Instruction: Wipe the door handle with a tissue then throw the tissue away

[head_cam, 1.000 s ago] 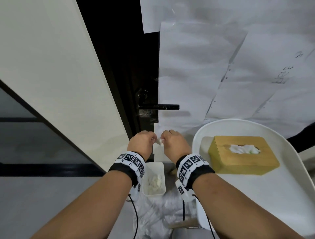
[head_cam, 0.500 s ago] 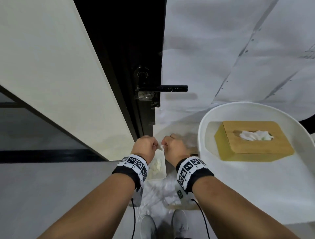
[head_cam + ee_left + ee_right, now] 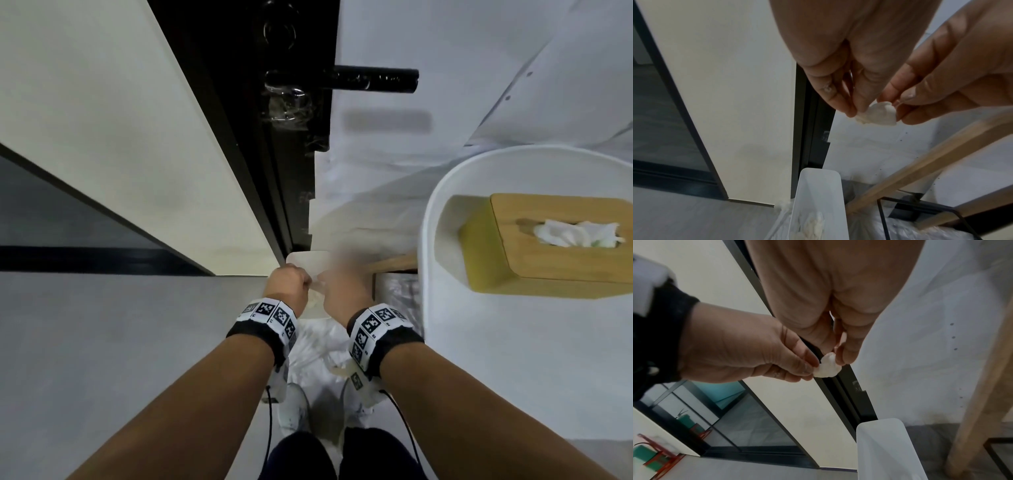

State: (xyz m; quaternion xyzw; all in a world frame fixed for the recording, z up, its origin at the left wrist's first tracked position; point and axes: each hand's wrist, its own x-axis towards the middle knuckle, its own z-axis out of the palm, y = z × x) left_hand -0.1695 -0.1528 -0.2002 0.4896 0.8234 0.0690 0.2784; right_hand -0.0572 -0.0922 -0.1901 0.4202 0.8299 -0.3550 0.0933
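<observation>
- Both hands meet over the floor: the left hand (image 3: 287, 287) and right hand (image 3: 346, 291) each pinch the same balled tissue (image 3: 876, 115) at their fingertips.
- Just beyond and below stands the white bin (image 3: 819, 191), wads already inside; the tissue hangs above its mouth.
- Judged step: throwing away. Next calls for both pinches to let go, over the opening.
- Farther up, the door handle (image 3: 373, 79) is untouched by either hand.

- A wooden tissue box (image 3: 561, 240) is seen on a white round table (image 3: 513, 377) at the right.
- A red-framed green object (image 3: 651, 456) is seen far left, behind glass.
</observation>
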